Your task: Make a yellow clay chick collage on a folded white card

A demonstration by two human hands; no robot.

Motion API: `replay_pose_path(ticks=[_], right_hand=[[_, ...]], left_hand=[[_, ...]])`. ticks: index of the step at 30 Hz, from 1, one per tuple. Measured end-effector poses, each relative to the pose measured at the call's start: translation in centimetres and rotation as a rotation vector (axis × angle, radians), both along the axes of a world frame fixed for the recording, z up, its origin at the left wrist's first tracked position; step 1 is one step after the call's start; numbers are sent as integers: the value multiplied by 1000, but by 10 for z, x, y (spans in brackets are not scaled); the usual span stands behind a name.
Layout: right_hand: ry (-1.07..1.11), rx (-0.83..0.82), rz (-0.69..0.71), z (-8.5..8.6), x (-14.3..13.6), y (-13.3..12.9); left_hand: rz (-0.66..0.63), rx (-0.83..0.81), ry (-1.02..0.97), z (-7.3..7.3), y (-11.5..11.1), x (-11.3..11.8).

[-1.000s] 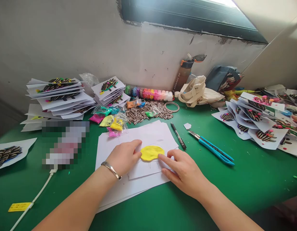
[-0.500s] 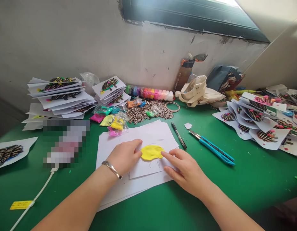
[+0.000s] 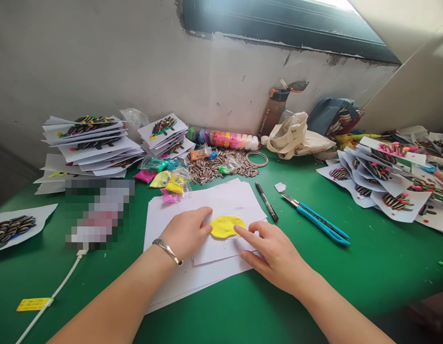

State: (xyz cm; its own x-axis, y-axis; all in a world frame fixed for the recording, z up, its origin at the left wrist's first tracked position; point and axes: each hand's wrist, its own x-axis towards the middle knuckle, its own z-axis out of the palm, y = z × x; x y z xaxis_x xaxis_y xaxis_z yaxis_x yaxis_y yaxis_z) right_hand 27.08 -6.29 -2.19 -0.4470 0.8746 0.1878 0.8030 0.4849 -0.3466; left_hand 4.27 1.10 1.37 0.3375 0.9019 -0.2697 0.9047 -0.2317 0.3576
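A flattened patch of yellow modelling clay lies on a small sheet of white paper with a thin pen outline around it. My left hand rests on the paper, its thumb tip at the clay's left edge and its fingers stretched out. From the right, my right hand presses an extended index fingertip on the clay's right part; its thumb stays apart, low over the paper. Neither hand grips anything. Beneath the small sheet is a stack of white paper.
A black pen and a blue utility knife lie right of the paper. Behind are bagged clay, sunflower seeds and a tape ring. Seed pictures are piled left and right. A bottle stands by the wall.
My right index fingertip has shifted left, from the clay's right edge further onto its surface. My left hand has stayed almost still.
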Motion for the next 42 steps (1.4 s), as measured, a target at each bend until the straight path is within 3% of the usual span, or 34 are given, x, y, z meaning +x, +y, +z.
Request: replay_pose_path(ticks=[26, 42], right_hand=[[-34, -9, 65, 4, -9, -2], [30, -6, 8, 0, -4, -2]], left_hand=[[-4, 30, 24, -2, 1, 1], [4, 9, 2, -1, 1, 1]])
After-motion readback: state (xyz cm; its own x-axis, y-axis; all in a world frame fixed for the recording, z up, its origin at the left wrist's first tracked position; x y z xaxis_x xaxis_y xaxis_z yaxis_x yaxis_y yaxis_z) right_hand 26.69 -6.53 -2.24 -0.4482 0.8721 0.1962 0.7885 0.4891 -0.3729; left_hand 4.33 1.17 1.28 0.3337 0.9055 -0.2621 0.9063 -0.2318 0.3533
